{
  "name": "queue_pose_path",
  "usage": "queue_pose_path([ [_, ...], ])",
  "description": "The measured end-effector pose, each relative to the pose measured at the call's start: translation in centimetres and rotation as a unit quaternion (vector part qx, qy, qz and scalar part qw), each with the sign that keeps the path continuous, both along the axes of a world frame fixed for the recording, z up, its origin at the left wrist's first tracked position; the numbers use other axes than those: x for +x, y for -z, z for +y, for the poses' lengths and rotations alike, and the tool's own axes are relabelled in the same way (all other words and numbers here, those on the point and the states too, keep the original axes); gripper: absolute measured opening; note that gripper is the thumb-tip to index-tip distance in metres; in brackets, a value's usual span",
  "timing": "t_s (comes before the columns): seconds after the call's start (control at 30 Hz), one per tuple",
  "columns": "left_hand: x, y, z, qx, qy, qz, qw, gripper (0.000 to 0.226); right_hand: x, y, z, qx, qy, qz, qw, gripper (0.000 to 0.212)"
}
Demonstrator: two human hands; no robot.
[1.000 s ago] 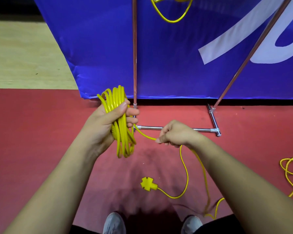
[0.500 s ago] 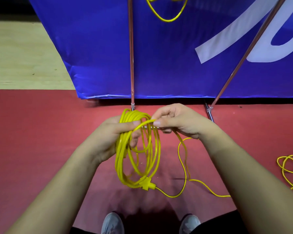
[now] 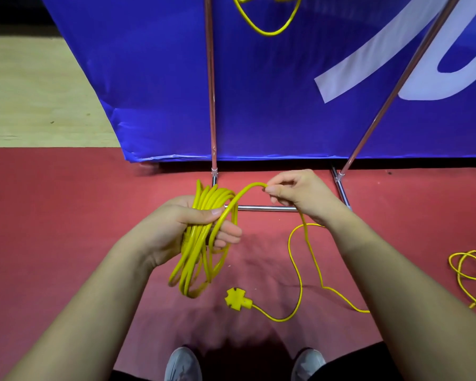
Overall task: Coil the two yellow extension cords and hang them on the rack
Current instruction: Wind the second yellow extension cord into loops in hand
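While the person stands over the red floor (image 3: 66,243), both forearms reach forward and down.

Left hand (image 3: 187,224): palm turned inward, fingers curled round the coil (image 3: 193,259), thumb pressed across the top strands. The loops hang below the fist.

Right hand (image 3: 294,192): slightly higher, just right of the coil, knuckles up. Thumb and forefinger pinch the cord (image 3: 241,191), which arcs from the coil up to the pinch.

Below the right wrist the loose cord drops to the floor and snakes toward the person. It ends in the socket (image 3: 237,299), which lies flat between the coil and the shoes (image 3: 183,364).

Rack (image 3: 261,207): base bar on the floor just behind both hands, uprights rising against the blue banner (image 3: 259,92).

Hung loop (image 3: 267,26) of yellow cord shows at the top edge. Another bundle (image 3: 467,273) of yellow cord lies looped at the floor's right edge.
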State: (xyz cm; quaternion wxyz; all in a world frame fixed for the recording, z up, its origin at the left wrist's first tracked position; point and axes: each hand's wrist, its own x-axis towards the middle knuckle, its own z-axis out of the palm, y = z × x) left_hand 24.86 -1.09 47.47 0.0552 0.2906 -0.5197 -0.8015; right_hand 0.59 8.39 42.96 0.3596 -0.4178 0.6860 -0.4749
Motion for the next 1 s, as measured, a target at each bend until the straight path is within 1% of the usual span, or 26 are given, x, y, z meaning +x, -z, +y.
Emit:
queue_pose_path([
  [0.07,-0.1,-0.2,0.1,0.017,-0.013,0.008,1.000,0.023,0.7,-1.0,-0.2,-0.011,-0.019,0.048,0.999,0.008],
  [0.13,-0.2,-0.1,0.1,0.017,-0.009,0.011,1.000,0.026,1.6,-2.1,-0.5,-0.022,-0.043,0.073,0.996,0.008],
  [0.27,-0.2,0.3,0.0,0.009,0.000,0.019,1.000,0.022,3.8,-3.6,-0.6,-0.035,-0.085,0.070,0.993,0.006],
  [0.37,-0.4,0.6,0.0,-0.018,-0.018,0.015,1.000,0.013,5.1,-4.2,-0.6,-0.040,-0.116,0.084,0.989,0.006],
  [0.43,-0.5,0.8,-0.2,-0.034,-0.026,0.019,0.999,0.011,5.7,-4.3,-0.6,-0.047,-0.124,0.093,0.987,0.008],
  [0.5,-0.5,0.8,-0.3,-0.040,-0.015,0.031,0.999,0.009,5.8,-4.2,-0.5,-0.052,-0.124,0.080,0.988,0.010],
  [0.57,-0.5,0.8,-0.4,-0.038,-0.013,0.047,0.998,0.012,5.1,-3.6,-0.5,-0.033,-0.131,0.060,0.989,0.010],
  [0.6,-0.5,0.8,-0.5,-0.032,-0.021,0.055,0.998,0.013,4.4,-3.1,-0.4,-0.009,-0.141,0.064,0.988,0.008],
  [0.67,-0.4,0.9,-0.7,-0.012,-0.050,0.074,0.996,0.014,2.4,-1.3,0.1,0.064,-0.168,0.088,0.980,0.005],
  [0.7,-0.4,0.9,-0.8,-0.001,-0.067,0.085,0.994,0.013,1.4,-0.2,0.4,0.096,-0.166,0.085,0.978,0.005],
  [0.73,-0.3,0.9,-1.0,0.005,-0.080,0.094,0.992,0.012,0.6,0.9,0.8,0.117,-0.144,0.060,0.981,0.006],
  [0.77,-0.2,0.9,-1.1,0.006,-0.089,0.098,0.991,0.011,0.0,1.9,1.0,0.124,-0.106,0.008,0.987,0.006],
  [0.83,-0.3,1.0,-1.2,-0.004,-0.086,0.085,0.993,0.009,-0.4,3.2,1.1,0.110,-0.019,-0.131,0.985,0.004],
  [0.87,-0.3,0.9,-1.2,-0.012,-0.074,0.069,0.995,0.008,-0.4,3.6,1.0,0.101,0.015,-0.178,0.979,0.004],
  [0.9,-0.4,0.9,-1.1,-0.017,-0.057,0.050,0.997,0.007,-0.2,3.8,0.7,0.093,0.039,-0.201,0.974,0.005],
  [0.93,-0.4,1.0,-1.1,-0.020,-0.037,0.031,0.999,0.006,0.0,3.9,0.4,0.082,0.055,-0.205,0.974,0.006],
  [1.0,-0.4,1.0,-0.8,-0.013,0.001,0.003,1.000,0.011,0.4,3.7,-0.1,0.053,0.063,-0.181,0.980,0.008],
])
